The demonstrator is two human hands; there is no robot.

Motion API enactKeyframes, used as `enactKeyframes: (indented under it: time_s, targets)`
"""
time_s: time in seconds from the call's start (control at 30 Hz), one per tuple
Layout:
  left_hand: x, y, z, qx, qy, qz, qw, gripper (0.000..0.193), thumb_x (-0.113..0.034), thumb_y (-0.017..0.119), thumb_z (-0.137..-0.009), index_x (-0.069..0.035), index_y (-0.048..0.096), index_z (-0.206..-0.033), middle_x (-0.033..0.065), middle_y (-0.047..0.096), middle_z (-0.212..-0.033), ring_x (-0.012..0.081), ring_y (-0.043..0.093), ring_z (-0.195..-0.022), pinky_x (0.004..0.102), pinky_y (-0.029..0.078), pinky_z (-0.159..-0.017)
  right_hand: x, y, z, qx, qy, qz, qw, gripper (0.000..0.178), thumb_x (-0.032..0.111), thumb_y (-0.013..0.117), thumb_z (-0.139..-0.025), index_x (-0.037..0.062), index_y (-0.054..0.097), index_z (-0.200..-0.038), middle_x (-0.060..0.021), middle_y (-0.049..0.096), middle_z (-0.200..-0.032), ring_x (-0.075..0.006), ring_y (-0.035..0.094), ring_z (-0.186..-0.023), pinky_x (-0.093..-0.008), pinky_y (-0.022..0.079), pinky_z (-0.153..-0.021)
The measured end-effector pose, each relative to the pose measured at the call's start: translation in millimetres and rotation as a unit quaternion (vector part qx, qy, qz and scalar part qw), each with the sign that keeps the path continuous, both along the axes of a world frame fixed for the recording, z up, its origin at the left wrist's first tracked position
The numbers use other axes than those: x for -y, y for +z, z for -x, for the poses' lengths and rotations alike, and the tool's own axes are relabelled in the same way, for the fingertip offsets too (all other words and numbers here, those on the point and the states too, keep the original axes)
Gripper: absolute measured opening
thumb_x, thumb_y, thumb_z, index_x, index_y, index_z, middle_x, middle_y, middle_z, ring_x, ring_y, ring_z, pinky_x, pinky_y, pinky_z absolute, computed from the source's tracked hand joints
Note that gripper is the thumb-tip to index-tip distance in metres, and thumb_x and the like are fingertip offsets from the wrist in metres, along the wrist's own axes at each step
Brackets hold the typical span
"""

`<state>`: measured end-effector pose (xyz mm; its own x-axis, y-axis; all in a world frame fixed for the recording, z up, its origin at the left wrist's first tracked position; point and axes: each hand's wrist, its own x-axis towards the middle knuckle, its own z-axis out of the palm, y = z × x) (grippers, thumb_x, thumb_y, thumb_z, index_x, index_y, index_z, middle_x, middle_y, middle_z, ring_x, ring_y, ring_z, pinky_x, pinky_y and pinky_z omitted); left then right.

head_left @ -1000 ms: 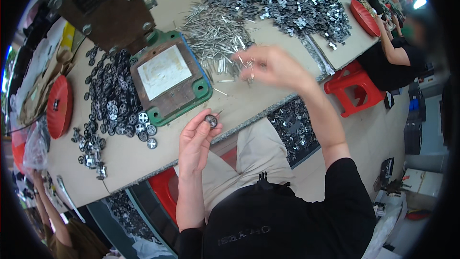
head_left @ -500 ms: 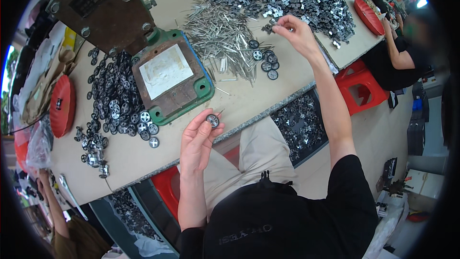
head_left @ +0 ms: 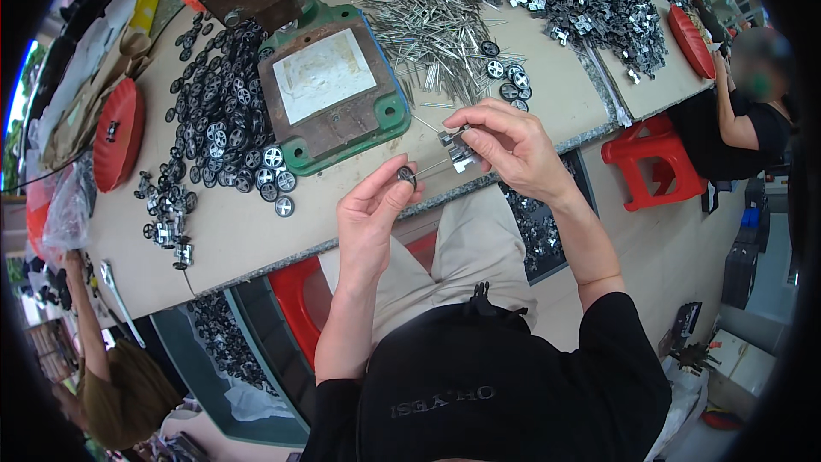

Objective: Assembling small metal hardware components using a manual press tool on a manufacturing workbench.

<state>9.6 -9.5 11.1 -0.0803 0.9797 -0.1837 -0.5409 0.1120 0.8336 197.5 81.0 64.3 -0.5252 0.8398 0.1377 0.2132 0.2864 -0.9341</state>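
Note:
Between the thumb and fingers of my left hand (head_left: 368, 222) is a small black toy wheel (head_left: 406, 175), with a thin metal axle (head_left: 433, 168) sticking out of it to the right. My right hand (head_left: 520, 152) pinches a small black-and-silver bracket (head_left: 460, 152) close to the axle's free end. Whether the axle tip has entered the bracket, I cannot tell. Both hands are above the table's front edge. A loose metal pin (head_left: 425, 125) appears to lie on the table just behind the bracket.
Left of the green press base (head_left: 342, 145) lies a heap of wheels (head_left: 227, 111), with assembled wheel sets (head_left: 167, 218) nearer the edge. Metal pins (head_left: 428, 26) are piled behind, brackets (head_left: 590, 0) at back right. Red stool (head_left: 654, 162) and a co-worker (head_left: 761, 77) are at right.
My right hand has come from the bracket pile toward my left hand, bringing a bracket up to the wheel's axle. The whole view has shifted slightly.

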Motion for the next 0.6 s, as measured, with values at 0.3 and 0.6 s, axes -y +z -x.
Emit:
enactKeyframes:
  time_s: [0.3,0.6]
  targets:
    - [2.8,-1.6,0.3,-0.020,0.007,-0.013,1.000,0.033,-0.001,0.060,-0.085,0.003,0.055,-0.118,0.0117,0.063,-0.105,0.0164,0.063,-0.088,0.0281,0.051,-0.080,0.8,1.0,2.7,0.051,-0.001,-0.092,0.994,0.019,0.002,0.055,-0.087,0.0013,0.064,-0.104,-0.0049,0.056,-0.086,-0.0082,0.051,-0.068,-0.0214,0.042,-0.058]
    - [3.9,-2.5,-1.9,-0.039,0.024,-0.014,0.999,0.033,0.002,0.060,-0.085,0.003,0.056,-0.117,0.0113,0.063,-0.105,0.0160,0.063,-0.089,0.0272,0.051,-0.080,5.4,2.1,5.4,0.037,0.021,-0.117,0.992,0.031,0.003,0.062,-0.082,0.0019,0.060,-0.113,-0.0071,0.059,-0.091,-0.0129,0.055,-0.079,-0.0238,0.045,-0.064]
